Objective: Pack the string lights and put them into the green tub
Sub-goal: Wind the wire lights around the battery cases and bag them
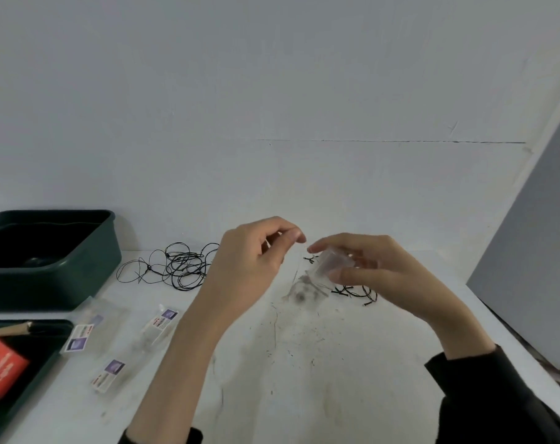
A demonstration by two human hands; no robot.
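**Hands.** The left hand (249, 254) and the right hand (384, 274) are hovering close together above the white table (304, 363), their fingertips almost meeting. The right hand is gripping a clear pouch (331, 264), with the thumb and fingers curling round its upper end while the lower end is hanging toward the table. The left hand is curling its fingers, bringing thumb and forefinger tips near each other. It cannot be told whether anything is pinched between them. Dark sleeves (496, 395) are covering both forearms near the bottom edge.

**Task objects.** The string lights (176, 267) are lying as a loose tangle of dark wire on the table, left of the left hand and just right of the green tub (63, 277). A second strand (355, 291) of dark wire is showing on the table beneath the right hand. The green tub is standing at the far left.

**Surroundings.** Three clear labelled packets (79, 338) are lying flat in front of the tub. A second green tray (47, 357) at the lower left is holding an orange box (1, 370).
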